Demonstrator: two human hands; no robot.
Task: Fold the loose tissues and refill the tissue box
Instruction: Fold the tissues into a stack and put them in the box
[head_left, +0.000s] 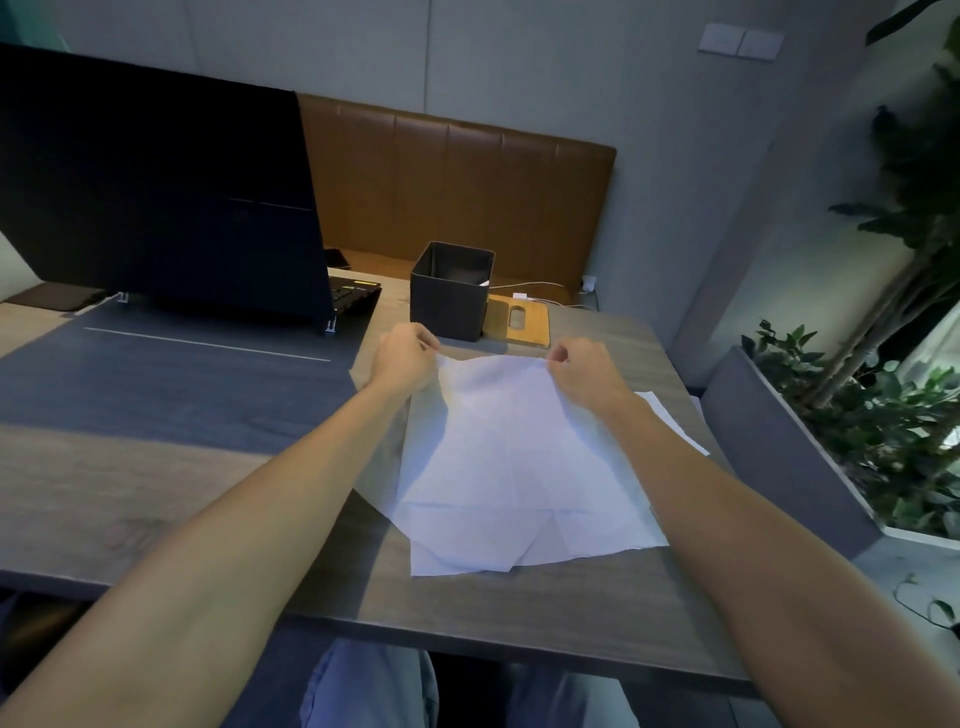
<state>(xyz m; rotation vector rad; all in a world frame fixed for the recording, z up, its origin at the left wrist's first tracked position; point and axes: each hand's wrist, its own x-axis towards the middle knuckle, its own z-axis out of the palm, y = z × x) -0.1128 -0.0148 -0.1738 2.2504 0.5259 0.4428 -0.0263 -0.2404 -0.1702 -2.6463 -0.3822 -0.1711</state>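
A white tissue (498, 436) is spread over a pile of other loose tissues (467, 545) on the wooden table (156, 493). My left hand (402, 358) pinches the tissue's far left corner and my right hand (584, 371) pinches its far right corner, lifting the far edge a little. Just beyond my hands stands the dark square tissue box (451, 299), open at the top. Its wooden lid (519, 322) lies flat to the box's right.
A black laptop (166, 208) stands open at the far left on a dark desk mat (182, 384). A white cable (540, 288) runs behind the lid. A planter with green plants (857, 415) borders the table's right side. A brown padded bench back (457, 182) lies behind.
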